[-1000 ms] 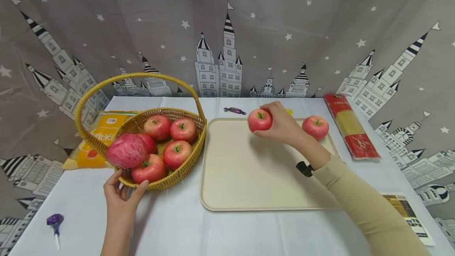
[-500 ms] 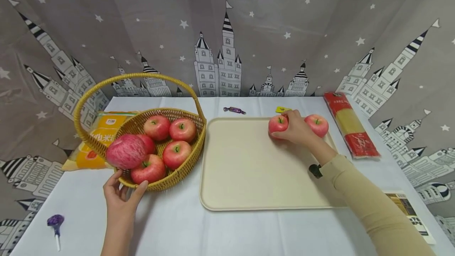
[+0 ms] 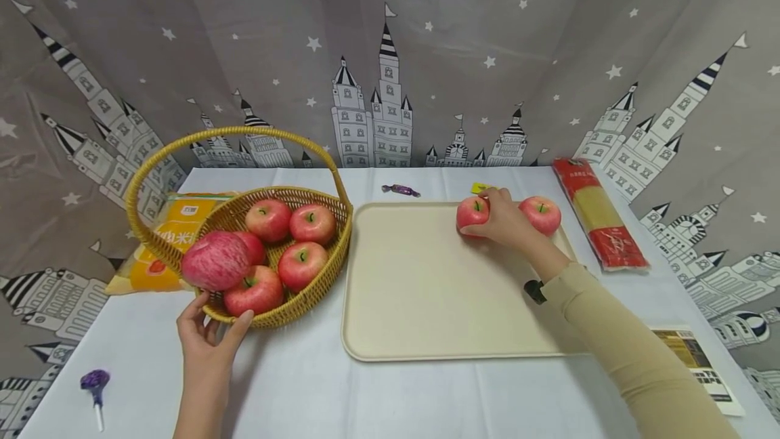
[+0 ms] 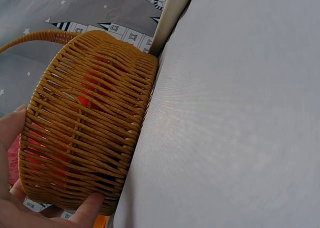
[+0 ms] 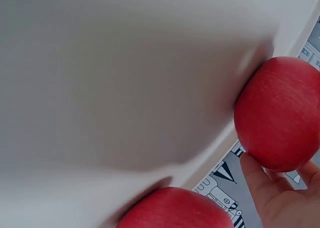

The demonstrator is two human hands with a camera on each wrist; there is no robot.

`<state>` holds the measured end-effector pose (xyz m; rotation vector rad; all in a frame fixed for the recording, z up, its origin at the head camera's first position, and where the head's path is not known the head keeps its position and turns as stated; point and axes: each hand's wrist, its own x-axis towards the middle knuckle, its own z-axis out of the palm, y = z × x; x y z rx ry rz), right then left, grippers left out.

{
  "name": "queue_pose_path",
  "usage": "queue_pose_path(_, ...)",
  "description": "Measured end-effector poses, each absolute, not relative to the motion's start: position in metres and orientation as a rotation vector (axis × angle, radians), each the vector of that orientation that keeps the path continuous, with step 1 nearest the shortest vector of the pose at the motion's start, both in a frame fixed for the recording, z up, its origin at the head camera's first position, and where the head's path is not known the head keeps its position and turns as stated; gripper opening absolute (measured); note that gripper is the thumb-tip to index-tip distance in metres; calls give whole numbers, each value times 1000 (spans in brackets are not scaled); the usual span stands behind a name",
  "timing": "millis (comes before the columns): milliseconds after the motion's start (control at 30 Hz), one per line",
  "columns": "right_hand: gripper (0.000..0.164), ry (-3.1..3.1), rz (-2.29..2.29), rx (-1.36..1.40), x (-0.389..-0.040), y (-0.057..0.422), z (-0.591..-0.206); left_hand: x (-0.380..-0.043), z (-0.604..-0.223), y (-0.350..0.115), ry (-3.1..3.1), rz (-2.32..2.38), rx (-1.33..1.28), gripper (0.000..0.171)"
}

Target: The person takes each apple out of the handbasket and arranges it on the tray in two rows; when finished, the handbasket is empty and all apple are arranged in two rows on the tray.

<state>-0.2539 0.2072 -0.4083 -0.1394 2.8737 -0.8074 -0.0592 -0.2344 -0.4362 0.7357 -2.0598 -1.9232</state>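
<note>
In the head view my right hand [image 3: 502, 222] grips a red apple [image 3: 472, 214] between thumb and fingers at the back of the beige tray [image 3: 426, 290]. The right wrist view shows that apple [image 5: 280, 112] low over the tray, fingertips on its side. A second apple [image 3: 541, 215] sits on the tray just to the right. My left hand [image 3: 207, 344] holds the near wall of a yellow wicker basket [image 3: 317, 293], thumb and fingers spread along it. Several apples [image 3: 302, 266] lie in the basket, with a darker, mottled pink fruit [image 3: 215, 261] on top at the left.
A yellow-orange food bag [image 3: 155, 263] lies behind the basket. A purple-wrapped candy [image 3: 401, 190] and a small yellow packet [image 3: 481, 187] lie behind the tray. To the right are a red noodle pack [image 3: 600, 215] and a printed packet [image 3: 701, 371]. A purple lollipop [image 3: 94, 388] lies front left.
My right hand has carried its apple rightward and lowered it near the other apple on the tray. The left hand has stayed at the basket.
</note>
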Motion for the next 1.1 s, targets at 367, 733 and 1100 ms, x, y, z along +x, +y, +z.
queue_pose_path(367,70,3034,-1088,-611,-241,143,-384,-61,-435,-236,-2067,-1910,723,79)
queue_pose_path(733,69,2552,-1346,-1114,-197,-2,-359,-61,-437,-237,-2054,-1916,694,78)
queue_pose_path(1100,92,2437,-1158,-1049,-185,-118,-356,-58,-436,-238,-2062,-1935,654,76)
